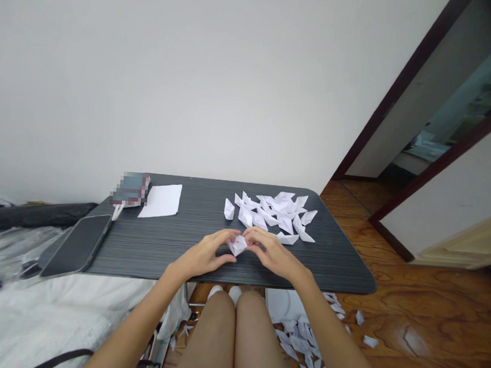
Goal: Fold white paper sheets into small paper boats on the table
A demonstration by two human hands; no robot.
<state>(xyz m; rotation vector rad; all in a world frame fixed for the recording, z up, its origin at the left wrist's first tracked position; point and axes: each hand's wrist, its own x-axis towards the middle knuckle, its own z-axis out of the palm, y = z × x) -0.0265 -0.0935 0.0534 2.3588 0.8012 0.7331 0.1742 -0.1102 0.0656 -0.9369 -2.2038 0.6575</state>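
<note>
My left hand (204,254) and my right hand (271,253) meet over the dark table (161,245), both pinching one small folded white paper piece (237,244) between their fingertips. Just beyond my hands lies a heap of several folded white paper boats (275,214). A small stack of flat white paper sheets (161,200) rests at the table's far left.
A phone (77,245) lies face down on the table's left end, a small blurred box (130,190) behind it. More folded paper pieces (306,339) are scattered on the wooden floor under the table's right side. An open doorway (442,141) stands at right.
</note>
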